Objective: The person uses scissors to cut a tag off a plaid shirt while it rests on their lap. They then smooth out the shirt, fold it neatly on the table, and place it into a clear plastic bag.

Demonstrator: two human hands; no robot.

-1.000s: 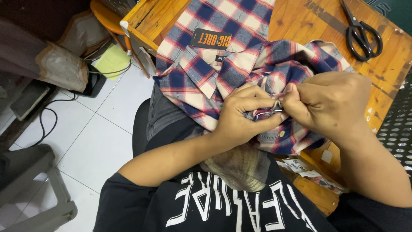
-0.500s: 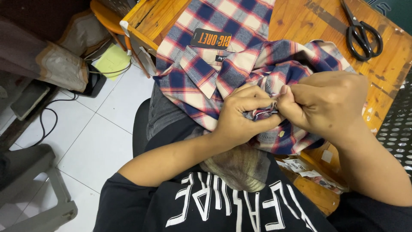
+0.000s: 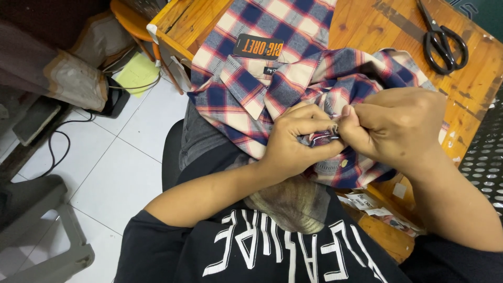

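Two hands meet at the middle of a bunched plaid shirt (image 3: pixel 251 78) that spills from the wooden worktop (image 3: pixel 367 31) down toward the person's lap. The left hand (image 3: pixel 296 141) is curled closed, gripping a fold of the fabric with its fingers wrapped around it. The right hand (image 3: pixel 398 128), at 3 o'clock from the left, pinches the same fold between thumb and fingertips, the two hands touching. Between them a small loop of thin metal, perhaps a clip or snipping tool (image 3: pixel 320 139), peeks out; what it is exactly is too small to tell. The shirt's collar lies open at 11 o'clock from the hands, with a black hang tag (image 3: pixel 258 47) just above it.

Judging from the grip, the step in hand is fine work on one spot of the cloth, such as picking at a thread or a fastening. The next move would call for a steady pinch and taut fabric, so that only the small spot is worked and the weave is not pulled.

Black scissors (image 3: pixel 443 39) lie on the worktop at 1 o'clock, well apart from the hands. Paper tags (image 3: pixel 367 202) sit near the worktop's edge at 5 o'clock
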